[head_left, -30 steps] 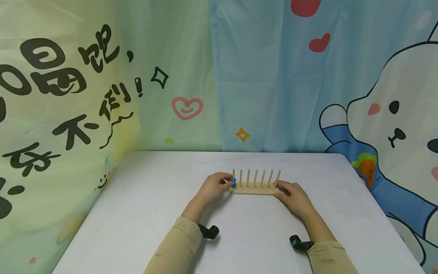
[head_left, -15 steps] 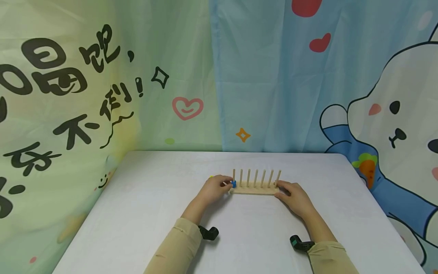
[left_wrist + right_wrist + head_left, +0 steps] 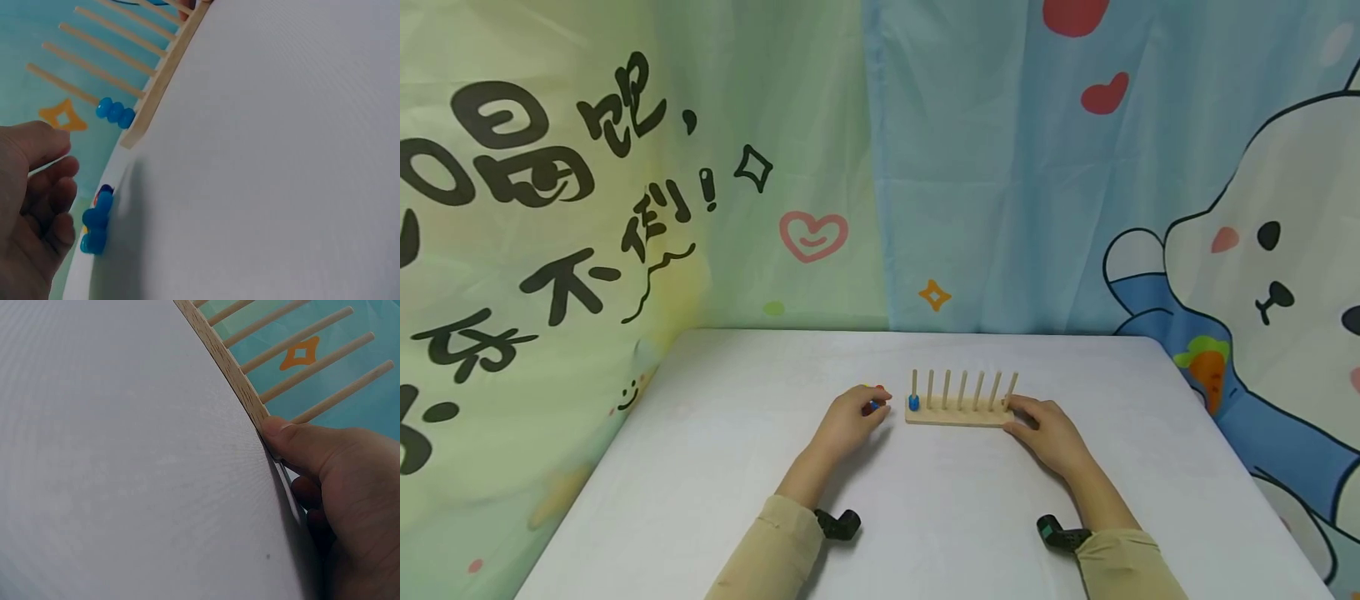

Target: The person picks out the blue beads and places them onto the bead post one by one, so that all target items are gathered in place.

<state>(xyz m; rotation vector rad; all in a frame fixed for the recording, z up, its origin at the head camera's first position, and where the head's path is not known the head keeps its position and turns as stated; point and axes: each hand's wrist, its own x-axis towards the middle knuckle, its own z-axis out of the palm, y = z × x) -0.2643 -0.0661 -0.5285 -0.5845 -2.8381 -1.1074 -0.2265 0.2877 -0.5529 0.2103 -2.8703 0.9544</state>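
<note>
A wooden peg board [image 3: 958, 417] with a row of upright pegs lies on the white table. Three blue beads [image 3: 115, 112] are stacked on its leftmost peg, low against the base. My left hand [image 3: 848, 422] is off to the left of the board, its fingers bent loosely with nothing between them. Beyond those fingers, loose blue beads [image 3: 95, 220] lie on the table, partly hidden by the hand in the head view. At the board's right end, my right hand [image 3: 1051, 433] holds the base, the thumb [image 3: 284, 434] along its front edge.
A red bead [image 3: 880, 387] shows just past the left fingertips among the loose beads. Behind the table's far edge hangs a printed curtain [image 3: 955, 167]. Each wrist carries a black camera mount [image 3: 838, 525].
The upper blue bead has dropped down the leftmost peg onto the one below. My left hand has let go and moved left, toward the loose beads. The right hand stays put.
</note>
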